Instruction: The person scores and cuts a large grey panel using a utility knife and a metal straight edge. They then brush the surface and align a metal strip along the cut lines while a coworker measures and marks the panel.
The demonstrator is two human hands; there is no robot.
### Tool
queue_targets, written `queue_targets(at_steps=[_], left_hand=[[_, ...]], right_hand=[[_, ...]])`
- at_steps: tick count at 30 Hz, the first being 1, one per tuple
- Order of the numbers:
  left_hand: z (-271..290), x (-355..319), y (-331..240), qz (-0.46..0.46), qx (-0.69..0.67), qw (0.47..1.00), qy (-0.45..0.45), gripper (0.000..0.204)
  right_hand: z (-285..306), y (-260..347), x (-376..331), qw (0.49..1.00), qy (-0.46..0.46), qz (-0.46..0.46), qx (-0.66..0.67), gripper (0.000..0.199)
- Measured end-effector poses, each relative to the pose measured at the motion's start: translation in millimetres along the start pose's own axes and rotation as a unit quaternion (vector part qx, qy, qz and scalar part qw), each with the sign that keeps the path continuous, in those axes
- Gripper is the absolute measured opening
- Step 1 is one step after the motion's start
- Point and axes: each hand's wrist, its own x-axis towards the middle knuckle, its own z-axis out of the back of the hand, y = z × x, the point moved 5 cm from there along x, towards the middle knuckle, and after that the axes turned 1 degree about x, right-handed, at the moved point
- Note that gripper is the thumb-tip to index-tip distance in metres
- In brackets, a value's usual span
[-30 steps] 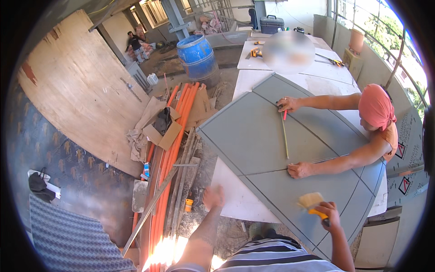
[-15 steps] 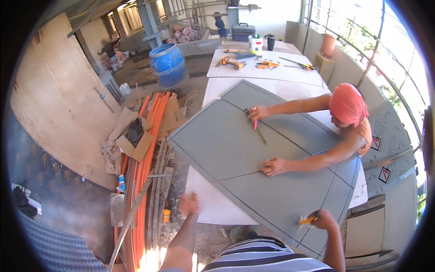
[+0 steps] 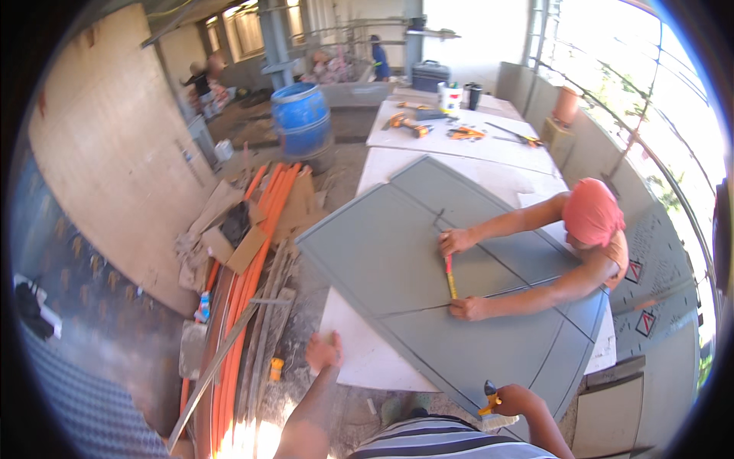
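My right hand [image 3: 520, 402] is closed around a brush [image 3: 500, 421] with a yellow and black handle, its pale bristles low over the near corner of a large grey panel [image 3: 397, 260]. I cannot tell whether the bristles touch it. My left hand [image 3: 324, 350] rests open at the left edge of the white tabletop [image 3: 355, 336], holding nothing. Across the panel, a co-worker in a coral head cloth [image 3: 592, 210] holds a yellow tape measure [image 3: 451, 284] stretched between both hands. Dark grooves cross the panel, and a thin dark tool [image 3: 438, 218] lies above the tape.
Farther along the table are a cordless drill [image 3: 409, 125], a white tub [image 3: 450, 98] and a black cup [image 3: 473, 96]. Orange pipes [image 3: 248, 306] and an open cardboard box [image 3: 233, 237] lie on the left floor. A blue barrel [image 3: 300, 118] stands beyond.
My right hand has shifted left and down, turning the brush so its bristles point lower. The co-worker's far hand has come nearer, and the tape now spans between both hands. The view has tilted.
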Motion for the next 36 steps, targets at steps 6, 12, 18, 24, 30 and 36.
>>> queue_targets(at_steps=[6,12,18,24,30,36], left_hand=[[1.5,5.0,-5.3,0.01,-0.013,1.0,0.012,0.064],[7.9,0.3,3.8,0.005,-0.028,0.998,0.051,0.065],[6.1,3.8,4.1,0.029,-0.012,0.998,0.047,0.066],[10.7,3.3,-10.4,0.005,-0.04,0.999,0.033,0.068],[0.9,5.8,5.2,0.013,-0.005,1.0,0.018,0.07],[0.9,-9.8,-21.0,0.003,-0.02,0.998,0.055,0.059]], right_hand=[[9.9,17.0,-6.0,1.0,-0.021,0.007,-0.001,0.039],[11.0,23.8,-2.7,0.998,-0.047,0.05,0.009,0.038],[10.6,27.9,-4.1,0.999,-0.014,0.039,-0.023,0.038],[21.5,39.3,5.7,0.996,-0.049,0.069,-0.003,0.036],[51.7,75.9,-6.5,0.991,-0.066,0.118,0.02,0.038],[9.2,33.6,15.5,0.983,-0.135,0.11,0.057,0.03]])
